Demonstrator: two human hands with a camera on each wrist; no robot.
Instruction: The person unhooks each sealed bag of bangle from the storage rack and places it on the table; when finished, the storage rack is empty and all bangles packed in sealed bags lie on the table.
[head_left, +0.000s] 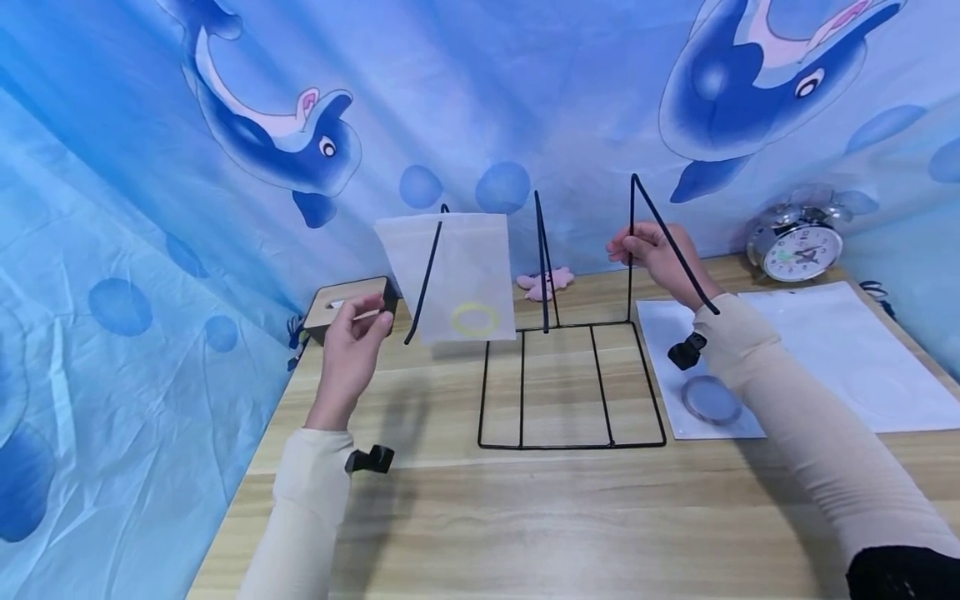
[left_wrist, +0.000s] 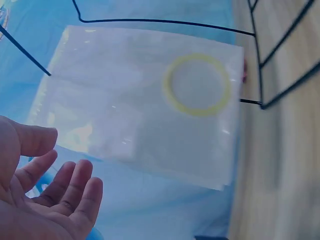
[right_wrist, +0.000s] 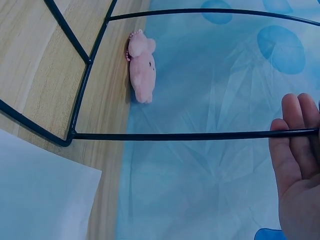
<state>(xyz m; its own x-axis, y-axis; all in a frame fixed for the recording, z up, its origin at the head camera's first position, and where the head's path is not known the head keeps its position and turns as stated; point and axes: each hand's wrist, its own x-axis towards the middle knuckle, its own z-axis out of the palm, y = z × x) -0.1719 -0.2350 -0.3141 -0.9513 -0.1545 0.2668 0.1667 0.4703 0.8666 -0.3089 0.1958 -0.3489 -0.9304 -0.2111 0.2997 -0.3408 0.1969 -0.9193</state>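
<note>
A black wire rack (head_left: 572, 447) stands on the wooden table, its bent wire arms rising upward. On its left arm hangs a translucent white plastic bag (head_left: 472, 258), with a yellow ring (left_wrist: 167, 90) showing near its lower end. My left hand (head_left: 356, 354) is beside the bag's left edge, fingers loosely spread and apart from it. At the rack's right side, my right hand (head_left: 663, 258) holds the upright wire between thumb and fingers. The other fingers (right_wrist: 295, 145) extend behind that wire in the right wrist view, where the thumb is mostly out of frame.
A wood-topped box (head_left: 337, 304) stands at the back left. A pink plush toy (head_left: 546, 283) lies behind the rack. White paper (head_left: 847, 358) covers the right side, with a clear round disc (head_left: 711, 400) on it. Behind the paper is a silver alarm clock (head_left: 798, 242).
</note>
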